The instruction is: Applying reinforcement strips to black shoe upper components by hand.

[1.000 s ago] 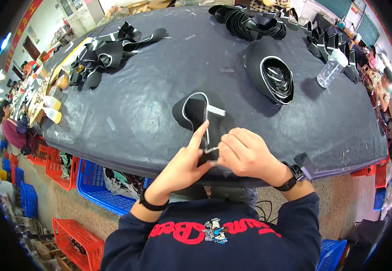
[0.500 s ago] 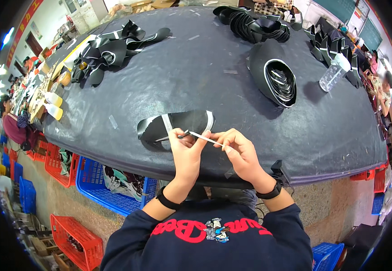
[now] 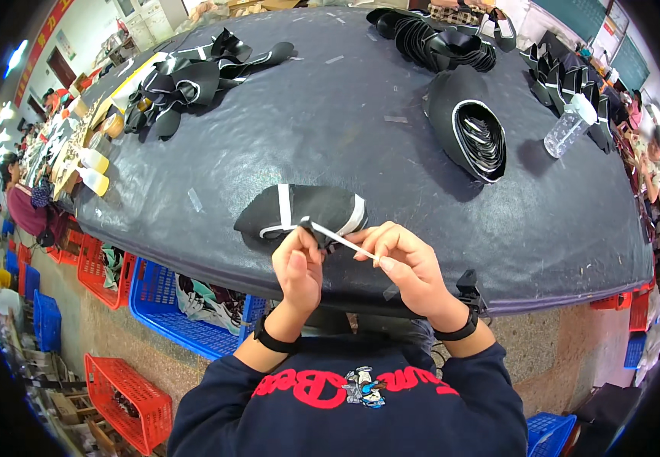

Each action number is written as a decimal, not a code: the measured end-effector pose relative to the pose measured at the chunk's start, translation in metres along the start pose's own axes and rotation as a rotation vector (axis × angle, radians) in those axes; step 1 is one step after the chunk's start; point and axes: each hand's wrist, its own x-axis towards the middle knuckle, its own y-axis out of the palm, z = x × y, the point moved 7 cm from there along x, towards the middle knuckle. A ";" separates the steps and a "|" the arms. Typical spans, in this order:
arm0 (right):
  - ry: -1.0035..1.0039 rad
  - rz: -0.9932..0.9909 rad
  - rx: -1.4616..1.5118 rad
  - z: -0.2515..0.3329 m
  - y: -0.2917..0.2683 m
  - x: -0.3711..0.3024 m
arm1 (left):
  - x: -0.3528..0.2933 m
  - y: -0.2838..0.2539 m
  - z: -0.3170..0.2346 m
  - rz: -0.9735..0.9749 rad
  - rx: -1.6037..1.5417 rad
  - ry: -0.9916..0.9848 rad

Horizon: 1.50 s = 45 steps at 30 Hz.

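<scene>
A black shoe upper (image 3: 317, 204) with white tape bands lies on the table just beyond my hands. My left hand (image 3: 297, 270) is closed on its near edge, thumb and fingers pinching the black material. From this spot a narrow white strip (image 3: 343, 237) stretches slantwise to my right hand (image 3: 408, 268). The right thumb and forefinger pinch the strip's free end. Whether the strip's far end is stuck to the upper is hard to make out.
Nested black uppers (image 3: 463, 126) stand at the right, with a clear bottle (image 3: 570, 126) beyond. More uppers lie in a heap (image 3: 193, 80) at far left and a row (image 3: 436, 46) at the back. Two yellowish bottles (image 3: 92, 171) stand left. A blue basket (image 3: 181, 335) sits below the table edge.
My left hand has shifted slightly left and its grip has changed. The upper has turned a little, showing more of its white bands. The strip still runs between both hands.
</scene>
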 end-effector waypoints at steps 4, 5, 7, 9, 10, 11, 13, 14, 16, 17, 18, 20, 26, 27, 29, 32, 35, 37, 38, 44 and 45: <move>-0.128 0.037 -0.366 0.007 -0.001 0.002 | 0.002 0.012 0.013 -0.071 -0.330 -0.311; -0.126 0.036 -0.366 0.008 0.000 0.003 | 0.004 0.016 0.011 -0.084 -0.286 -0.399; -0.175 0.059 -0.567 0.014 0.006 0.004 | 0.007 0.020 0.014 -0.029 -0.255 -0.519; -0.174 0.060 -0.610 0.012 0.007 0.003 | 0.014 0.023 0.007 0.011 -0.149 -0.551; -0.178 0.066 -0.651 0.012 0.008 0.004 | 0.018 0.025 0.003 0.049 -0.038 -0.575; -0.179 0.067 -0.650 0.012 0.009 0.004 | 0.019 0.021 0.009 0.040 -0.039 -0.594; -0.182 0.049 -0.660 0.011 0.008 0.003 | 0.024 0.021 0.005 0.048 0.045 -0.550; -0.182 0.049 -0.659 0.010 0.008 0.003 | 0.027 0.021 0.002 0.058 0.128 -0.506; -0.164 -0.004 -0.490 0.004 0.001 0.001 | 0.030 0.021 0.001 0.036 0.070 -0.525; -0.163 -0.005 -0.490 0.002 0.000 0.001 | 0.030 0.024 0.000 0.010 0.006 -0.575; -0.150 -0.028 -0.429 0.000 -0.003 0.000 | 0.029 0.026 0.001 -0.016 -0.057 -0.626; -0.136 -0.050 -0.367 0.000 -0.003 0.000 | 0.028 0.024 0.002 0.006 -0.041 -0.644; 0.003 -0.235 -0.037 -0.002 -0.012 -0.001 | 0.027 0.029 0.000 0.069 -0.109 -0.699; 0.022 -0.271 -0.024 -0.005 -0.015 -0.001 | 0.027 0.027 0.003 0.114 -0.093 -0.696; 0.026 -0.269 0.062 -0.007 -0.020 -0.002 | 0.026 0.029 0.005 0.160 -0.078 -0.694; 0.009 -0.278 0.125 -0.007 -0.021 -0.002 | 0.023 0.027 0.007 0.128 -0.089 -0.705; 0.031 -0.294 0.248 -0.004 -0.018 -0.001 | 0.024 0.022 0.007 0.238 0.072 -0.531; 0.066 -0.387 0.216 -0.006 -0.021 -0.001 | 0.024 0.025 -0.002 0.248 0.095 -0.493; 0.066 -0.389 0.214 -0.006 -0.023 -0.001 | 0.025 0.027 -0.005 0.250 0.094 -0.494; 0.153 -0.430 0.317 -0.013 -0.035 -0.001 | 0.031 0.058 -0.044 0.690 0.422 -0.095; 0.152 -0.419 0.312 -0.012 -0.037 0.001 | 0.031 0.060 -0.043 0.690 0.399 -0.080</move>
